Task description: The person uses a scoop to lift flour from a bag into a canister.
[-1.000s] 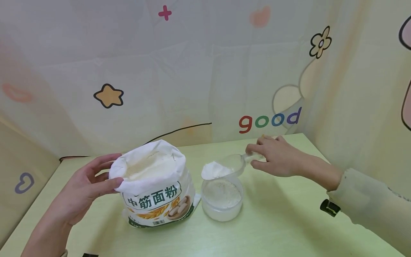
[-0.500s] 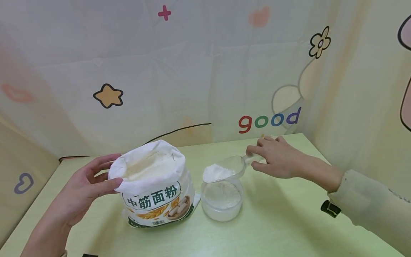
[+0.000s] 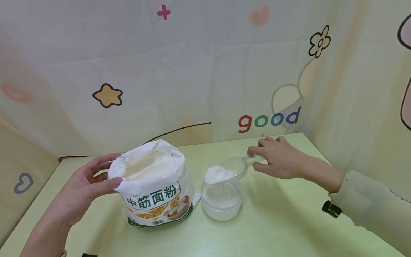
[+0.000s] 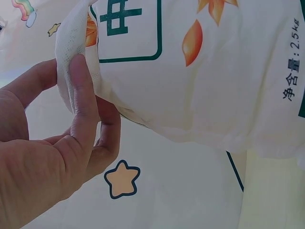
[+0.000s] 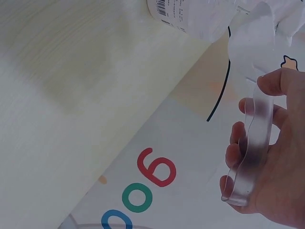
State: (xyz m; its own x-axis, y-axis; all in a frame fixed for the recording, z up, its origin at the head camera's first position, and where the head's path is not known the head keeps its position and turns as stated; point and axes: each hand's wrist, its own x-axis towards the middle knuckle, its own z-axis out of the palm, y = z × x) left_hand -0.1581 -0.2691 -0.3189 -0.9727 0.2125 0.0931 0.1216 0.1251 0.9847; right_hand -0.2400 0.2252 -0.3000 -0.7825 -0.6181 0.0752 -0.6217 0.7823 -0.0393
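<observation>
A white flour bag [image 3: 154,192] stands with its mouth rolled open and flour showing inside. My left hand [image 3: 91,182] pinches the left side of its folded rim, thumb in front and fingers behind; in the left wrist view the thumb presses the white cuff [image 4: 71,47]. With my right hand [image 3: 279,159] I grip the handle of a clear plastic scoop [image 3: 236,166]. Its front carries a heap of flour [image 3: 219,174] above a round clear tub [image 3: 221,213] that also has flour in it. In the right wrist view, fingers wrap the clear handle [image 5: 257,143].
Everything stands on a pale green table [image 3: 257,232]. Behind it hangs a light printed curtain [image 3: 192,78], which also closes off both sides. The tub stands close to the right of the bag.
The scoop and my right hand have shifted slightly right and down, so the flour heap sits lower over the tub. My left hand and the bag stay in place.
</observation>
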